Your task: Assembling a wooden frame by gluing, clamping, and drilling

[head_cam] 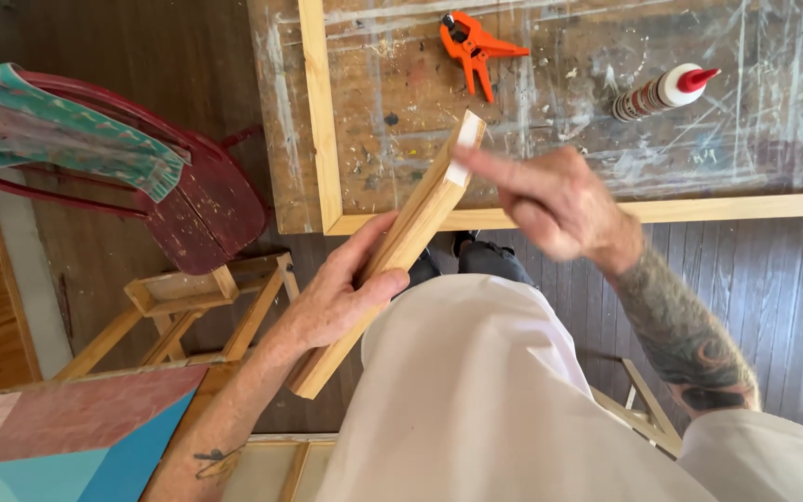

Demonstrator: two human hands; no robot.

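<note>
Gripping the wooden strip (392,270) around its middle, tilted above the desk (755,121) edge, the left hand (332,297) is steadying it while the right hand (550,200), forefinger extended, is smearing white glue evenly across its end.

The left hand (341,297), low and left of centre in the frame, is curled in a grip, thumb on top, its bare tattooed forearm running to the lower left. The right hand (550,200), blurred at centre, extends its forefinger leftward; its tattooed forearm slants to the lower right.
</note>
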